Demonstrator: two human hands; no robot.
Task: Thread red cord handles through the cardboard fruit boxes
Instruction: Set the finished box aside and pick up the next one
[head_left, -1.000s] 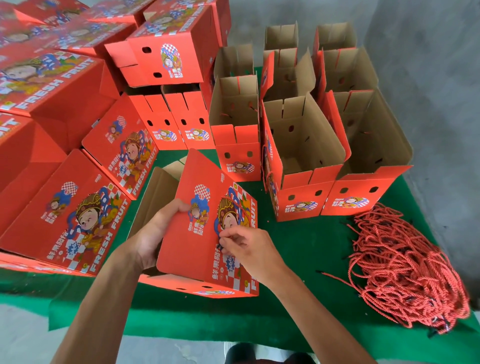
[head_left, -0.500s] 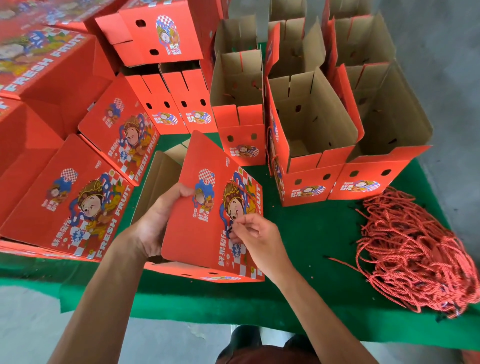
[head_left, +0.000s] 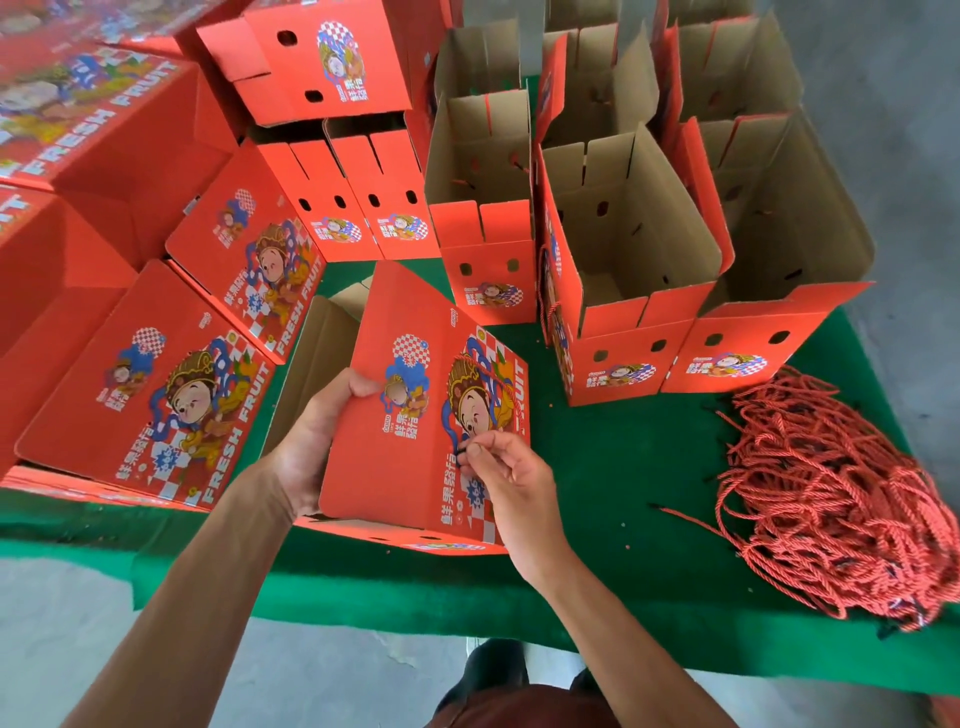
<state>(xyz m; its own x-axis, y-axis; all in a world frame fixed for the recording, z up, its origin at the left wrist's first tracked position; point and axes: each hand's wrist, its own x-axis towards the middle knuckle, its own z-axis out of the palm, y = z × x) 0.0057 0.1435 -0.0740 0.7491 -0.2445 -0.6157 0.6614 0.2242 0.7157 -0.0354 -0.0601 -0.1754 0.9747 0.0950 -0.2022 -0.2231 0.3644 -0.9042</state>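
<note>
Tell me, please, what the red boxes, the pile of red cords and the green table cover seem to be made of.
The open red printed boxes look like corrugated cardboard: plain brown inside, smooth printed red outside with a slight sheen. The pile of red twisted cords looks like spun fibre, probably synthetic, since spiral strands show; some ends carry dark tips. The green table cover seems to be felt or thin carpet, matte and fuzzy.

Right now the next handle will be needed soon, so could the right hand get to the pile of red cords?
Probably yes. The cord pile lies on the right hand's own side, with only bare green cloth between, though the hand is pinching something at the box.
</note>
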